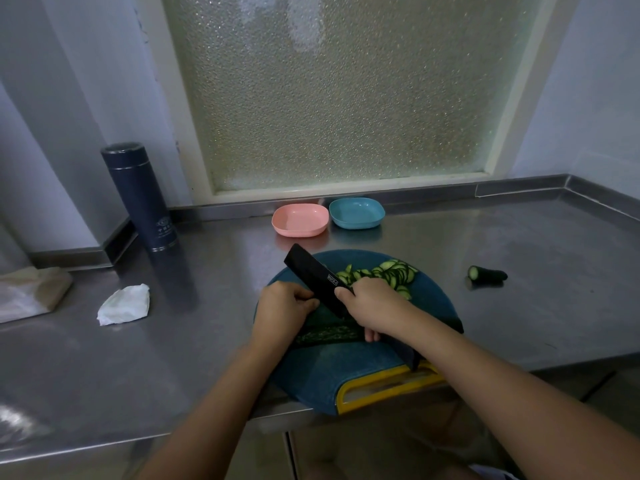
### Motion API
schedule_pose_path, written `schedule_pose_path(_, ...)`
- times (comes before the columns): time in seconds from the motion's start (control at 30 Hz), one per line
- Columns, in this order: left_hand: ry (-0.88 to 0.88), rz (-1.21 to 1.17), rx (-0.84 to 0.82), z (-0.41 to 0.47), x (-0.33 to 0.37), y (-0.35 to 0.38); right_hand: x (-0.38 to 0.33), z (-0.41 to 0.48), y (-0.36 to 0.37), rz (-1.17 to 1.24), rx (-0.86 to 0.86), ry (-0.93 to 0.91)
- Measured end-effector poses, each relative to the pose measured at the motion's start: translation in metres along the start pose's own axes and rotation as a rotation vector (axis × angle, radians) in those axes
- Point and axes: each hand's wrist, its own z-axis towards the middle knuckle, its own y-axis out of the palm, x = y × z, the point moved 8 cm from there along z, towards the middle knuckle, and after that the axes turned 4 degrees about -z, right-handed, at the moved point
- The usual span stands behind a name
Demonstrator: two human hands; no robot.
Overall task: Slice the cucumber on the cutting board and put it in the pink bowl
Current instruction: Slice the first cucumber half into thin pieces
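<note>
Looking down, we see a steel counter (519, 289) bearing a round, grainy blue board (346, 375). Across it lies the dark, bumpy cucumber (329, 335); our left hand (282, 304) curls over it, our right hand (372, 303) grips the flat black knife (311, 275). Thin slices (388, 273) heap at the board's far edge. Beyond stands the shallow pink bowl (300, 220), beside a blue bowl (356, 213); a cylindrical flask (140, 199) and crumpled tissue (124, 304) stand left.

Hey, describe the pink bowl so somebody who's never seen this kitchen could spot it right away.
Start at the frosted window; just below its sill, at the back of the steel counter, two shallow rounded-square bowls sit side by side. The pink bowl is the left one, empty; its neighbour on the right is the blue bowl.
</note>
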Motion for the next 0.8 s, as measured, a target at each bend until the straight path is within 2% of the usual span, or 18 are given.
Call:
schedule_pose_path(0.33,-0.039,0.034,-0.023,0.0059,-0.0043,0.0005,-0.0060,-0.0007,0.0015,-0.045,-0.063,-0.001)
schedule_pose_path(0.53,0.025,0.109,-0.019,0.0025,0.0009,0.0005,-0.0090,0.0014,0.0034,-0.092,-0.071,0.029)
schedule_pose_path(0.63,0.075,0.152,-0.077,-0.0011,0.0046,0.0000,-0.0056,0.0018,0.0038,-0.086,-0.060,0.092)
schedule_pose_path(0.73,0.064,0.110,-0.149,-0.0027,0.0017,0.0013,-0.0036,0.0026,0.0028,-0.057,-0.050,0.079)
schedule_pose_path(0.8,0.038,0.060,-0.125,-0.0029,-0.0016,-0.0003,-0.0009,0.0024,0.0029,-0.014,-0.055,0.049)
